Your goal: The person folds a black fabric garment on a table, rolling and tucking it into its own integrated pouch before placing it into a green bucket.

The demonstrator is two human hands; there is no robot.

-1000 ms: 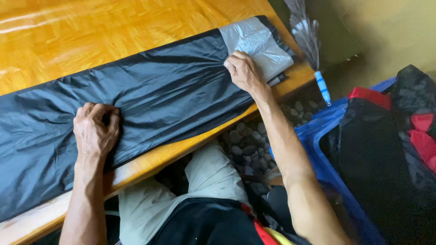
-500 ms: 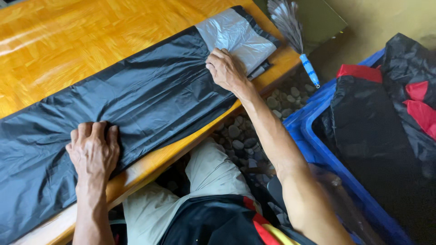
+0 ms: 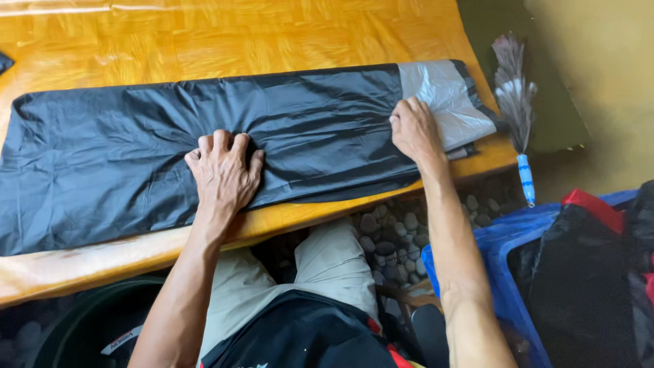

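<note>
Pressing flat on the dark sheet (image 3: pixel 204 157) laid along the table (image 3: pixel 204 34), left hand (image 3: pixel 221 170) spread, right hand (image 3: pixel 414 129) fingers together: slick fabric may slide off the near edge.

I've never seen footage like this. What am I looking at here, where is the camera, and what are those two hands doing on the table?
There is no machine here: these are a person's own two bare hands. The single picture comes from a camera worn on the person's head, looking down, so you see the arms reaching away from the body.

On the glossy orange-brown wooden table lies a long, flat, dark grey plastic sheet, with a pale grey section at its right end. The left hand presses flat on the middle of the sheet, fingers spread. The right hand rests palm down where dark meets pale. Neither hand grips anything; both simply lie on the plastic.

Past the table's right edge is a feather duster with a blue handle, and lower right a blue plastic bin with dark contents.
</note>
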